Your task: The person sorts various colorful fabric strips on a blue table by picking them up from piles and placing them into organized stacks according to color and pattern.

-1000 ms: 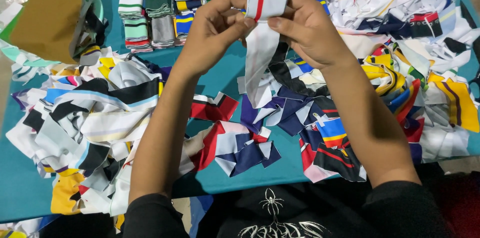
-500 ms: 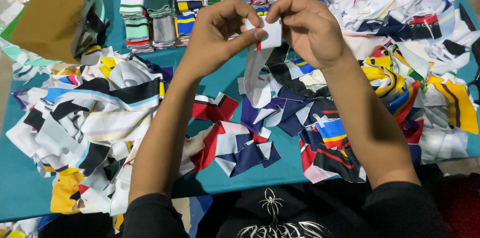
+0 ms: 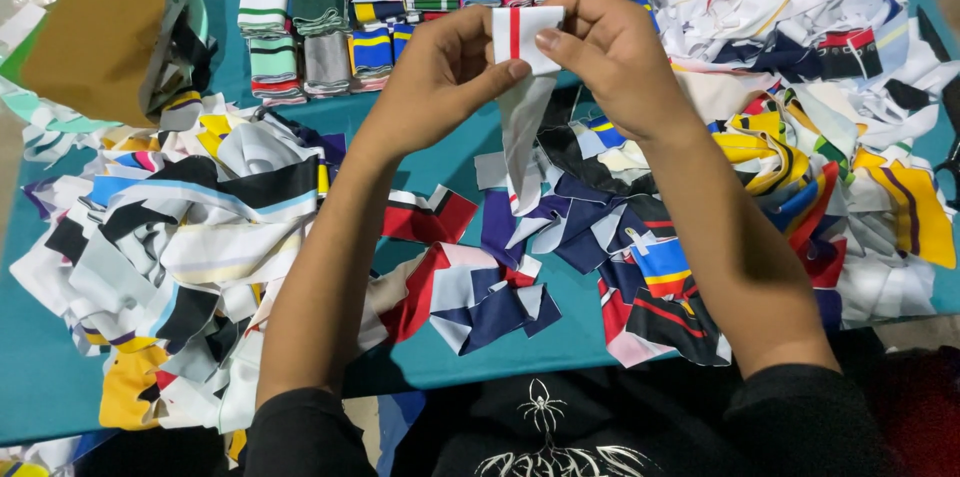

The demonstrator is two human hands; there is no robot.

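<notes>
1. The left hand [image 3: 445,77] pinches the left edge of a white cloth strip with a red stripe [image 3: 527,37], thumb and fingers closed on it.
2. The right hand [image 3: 610,52] grips the strip's right edge, fingers curled over the folded top.
3. The strip is held up above the teal table [image 3: 440,167], toward its far middle; its loose white tail hangs down between the wrists.
4. Far behind the hands, folded striped bands [image 3: 330,27] lie in neat rows.
5. A loose heap of cloth scraps [image 3: 190,237] covers the left; another heap [image 3: 830,157] fills the right.
6. A brown cardboard piece [image 3: 95,37] rests at the far left.
</notes>
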